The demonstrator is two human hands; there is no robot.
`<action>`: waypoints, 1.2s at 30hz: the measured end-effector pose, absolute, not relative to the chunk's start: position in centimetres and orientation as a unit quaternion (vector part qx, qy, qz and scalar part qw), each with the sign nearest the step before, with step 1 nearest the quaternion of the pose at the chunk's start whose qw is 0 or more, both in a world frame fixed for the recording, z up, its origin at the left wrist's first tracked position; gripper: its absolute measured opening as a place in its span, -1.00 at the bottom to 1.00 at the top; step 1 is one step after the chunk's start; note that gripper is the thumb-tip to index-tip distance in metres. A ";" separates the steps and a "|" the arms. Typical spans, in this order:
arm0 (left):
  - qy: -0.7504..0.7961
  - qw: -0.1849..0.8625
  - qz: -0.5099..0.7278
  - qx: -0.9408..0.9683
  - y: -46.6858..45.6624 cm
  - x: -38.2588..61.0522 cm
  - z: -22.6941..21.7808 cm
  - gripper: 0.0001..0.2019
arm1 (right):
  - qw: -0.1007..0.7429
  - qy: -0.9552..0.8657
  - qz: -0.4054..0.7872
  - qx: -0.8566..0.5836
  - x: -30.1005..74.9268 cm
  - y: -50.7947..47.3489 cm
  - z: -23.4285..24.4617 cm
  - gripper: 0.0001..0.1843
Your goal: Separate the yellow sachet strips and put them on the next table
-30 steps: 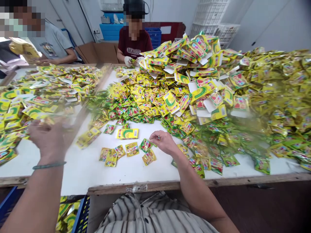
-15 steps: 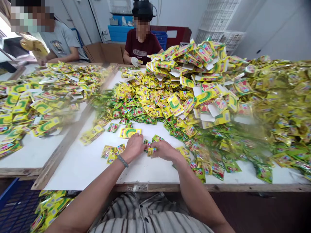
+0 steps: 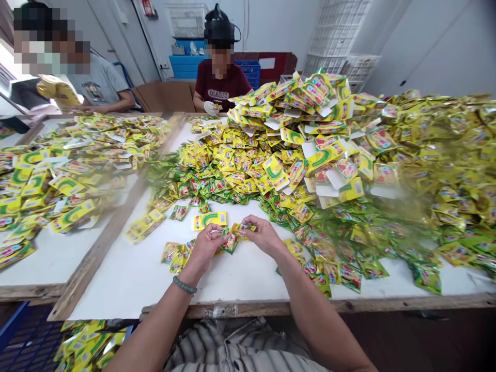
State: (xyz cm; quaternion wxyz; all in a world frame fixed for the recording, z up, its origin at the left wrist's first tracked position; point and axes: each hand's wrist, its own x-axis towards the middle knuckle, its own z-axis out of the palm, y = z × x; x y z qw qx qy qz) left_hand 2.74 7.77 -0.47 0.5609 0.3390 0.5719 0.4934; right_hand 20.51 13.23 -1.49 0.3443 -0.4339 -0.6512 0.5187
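My left hand (image 3: 207,247) pinches a green sachet (image 3: 231,243) between thumb and fingers, a little above the white table (image 3: 155,289). Opposite it, my right hand (image 3: 262,236) is closed on a small yellow sachet (image 3: 241,230), whose edge meets or overlaps the green one. Just beyond my left hand lies a flat yellow box (image 3: 209,220) with a green arc printed on it. Several yellow sachets (image 3: 174,255) rest beside my left wrist, partly covered by the hand. A single green sachet (image 3: 179,212) lies behind them.
A large heap of sachets (image 3: 217,183) spreads behind and right, with yellow boxes (image 3: 329,150) piled on top. A wooden strip (image 3: 104,237) divides the table; more boxes (image 3: 73,212) lie left of it. Two people sit across. A blue crate (image 3: 27,336) stands below left.
My right hand has risen slightly with the yellow sachet. My left hand has turned and now shows the green sachet in its fingertips. The view has tilted slightly upward.
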 end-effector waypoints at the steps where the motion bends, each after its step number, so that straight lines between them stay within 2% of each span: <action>1: 0.567 0.570 0.501 0.321 7.6 2.7 -0.3 -0.55 | 0.358 -0.626 0.549 -0.423 20.4 13.2 -1.5 -0.76; 4: 0.556 0.585 0.512 0.294 7.3 2.5 0.1 -0.54 | 0.386 -0.553 0.630 -0.385 20.1 13.0 -1.2 -0.59; 7: 0.546 0.606 0.505 0.282 7.2 2.3 0.2 -0.56 | 0.376 -0.524 0.674 -0.360 19.6 12.6 -0.9 -0.49; 11: 0.543 0.612 0.517 0.252 7.2 2.3 0.3 -0.59 | 0.400 -0.525 0.659 -0.361 18.5 12.1 -1.3 -0.53; 14: 0.537 0.610 0.535 0.229 7.3 2.6 0.4 -0.61 | 0.456 -0.530 0.602 -0.386 17.6 11.9 -1.6 -0.60; 16: 0.524 0.607 0.554 0.223 7.3 3.0 0.4 -0.64 | 0.461 -0.542 0.567 -0.414 17.2 11.8 -1.7 -0.64; 20: 0.519 0.586 0.572 0.243 7.5 3.3 0.4 -0.57 | 0.442 -0.562 0.545 -0.438 17.3 11.6 -1.6 -0.66; 25: 0.525 0.587 0.551 0.277 7.6 3.1 0.3 -0.56 | 0.388 -0.532 0.625 -0.421 18.3 11.9 -1.5 -0.51; 29: 0.528 0.592 0.509 0.334 7.7 2.6 0.3 -0.59 | 0.318 -0.575 0.639 -0.400 18.5 11.9 -1.2 -0.65; 32: 0.615 0.492 0.463 0.408 8.6 1.4 1.0 -0.61 | 0.351 -0.568 0.586 -0.458 18.6 12.2 -1.2 -0.68; 36: 0.754 0.215 0.274 0.556 11.1 0.4 2.7 -0.49 | 0.413 -0.560 0.517 -0.499 19.0 13.0 -1.3 -0.67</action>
